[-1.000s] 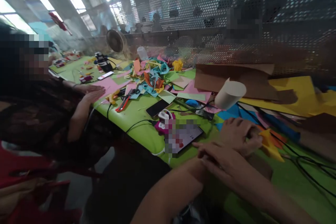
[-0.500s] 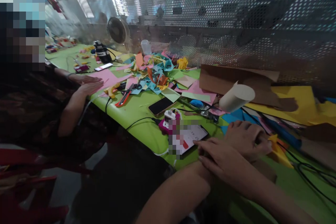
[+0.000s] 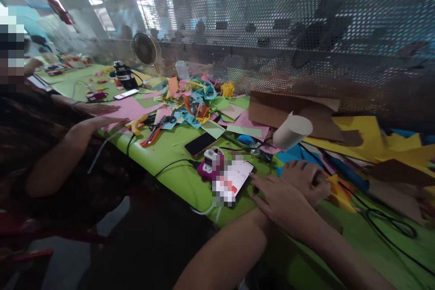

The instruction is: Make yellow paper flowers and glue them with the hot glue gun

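Yellow creased paper (image 3: 337, 186) juts from curled left hand (image 3: 305, 179).

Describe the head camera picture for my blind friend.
On a green table, the left hand curls against yellow paper; the right hand lies flat beside a phone. Coloured paper scraps lie beyond, another person's hands nearby.

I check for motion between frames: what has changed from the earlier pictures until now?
Nothing was taken hold of or let go. The co-worker's forearm sank lower, its hand staying flat on the pink paper. Unchanged: the right hand lies across the left wrist near the lit phone, and the left hand pinches the yellow paper.
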Available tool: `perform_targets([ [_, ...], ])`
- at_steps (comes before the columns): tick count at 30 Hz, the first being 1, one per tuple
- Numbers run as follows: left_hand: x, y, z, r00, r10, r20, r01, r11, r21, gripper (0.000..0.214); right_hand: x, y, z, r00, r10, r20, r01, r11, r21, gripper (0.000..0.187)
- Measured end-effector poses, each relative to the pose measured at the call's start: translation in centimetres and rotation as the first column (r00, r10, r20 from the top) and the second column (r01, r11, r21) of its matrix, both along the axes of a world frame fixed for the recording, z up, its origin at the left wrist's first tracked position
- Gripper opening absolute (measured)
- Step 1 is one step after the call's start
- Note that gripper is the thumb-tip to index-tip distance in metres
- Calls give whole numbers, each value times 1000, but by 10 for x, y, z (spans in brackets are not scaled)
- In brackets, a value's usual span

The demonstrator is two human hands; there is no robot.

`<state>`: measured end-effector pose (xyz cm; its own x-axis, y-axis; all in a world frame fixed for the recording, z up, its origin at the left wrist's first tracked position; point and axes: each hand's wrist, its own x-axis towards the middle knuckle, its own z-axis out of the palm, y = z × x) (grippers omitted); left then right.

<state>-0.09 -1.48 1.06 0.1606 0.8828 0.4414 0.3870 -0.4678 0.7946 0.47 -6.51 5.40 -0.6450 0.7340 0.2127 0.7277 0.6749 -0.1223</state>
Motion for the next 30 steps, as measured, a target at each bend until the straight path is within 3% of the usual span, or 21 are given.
perform_targets([
  [5,-6,10,0,991,-75,114,82,995,-61,20,30,-32,44,940,28,-341,-72,991,-117,16],
  [6,-8,9,2,970,-116,215,134,988,-73,18,41,-40,54,912,-14,-409,-35,993,-111,13],
  [8,-14,6,6,946,-178,270,202,977,-64,19,65,-54,68,850,-104,-516,97,994,-41,8],
  [10,-19,-1,11,893,-231,386,284,955,-85,26,88,-59,74,782,-172,-598,251,967,49,7],
  [13,-24,-10,17,793,-302,529,433,891,-140,28,114,-52,65,669,-264,-695,427,902,68,6],
  [16,-24,-13,16,781,-303,546,466,865,-187,26,128,-38,45,591,-329,-736,474,881,-13,6],
  [21,-22,-8,7,781,-302,546,453,876,-164,29,129,-28,25,615,-364,-700,420,902,-101,9],
  [30,-22,-15,12,841,-273,468,386,908,-164,30,120,-25,28,644,-391,-658,483,875,-47,12],
])
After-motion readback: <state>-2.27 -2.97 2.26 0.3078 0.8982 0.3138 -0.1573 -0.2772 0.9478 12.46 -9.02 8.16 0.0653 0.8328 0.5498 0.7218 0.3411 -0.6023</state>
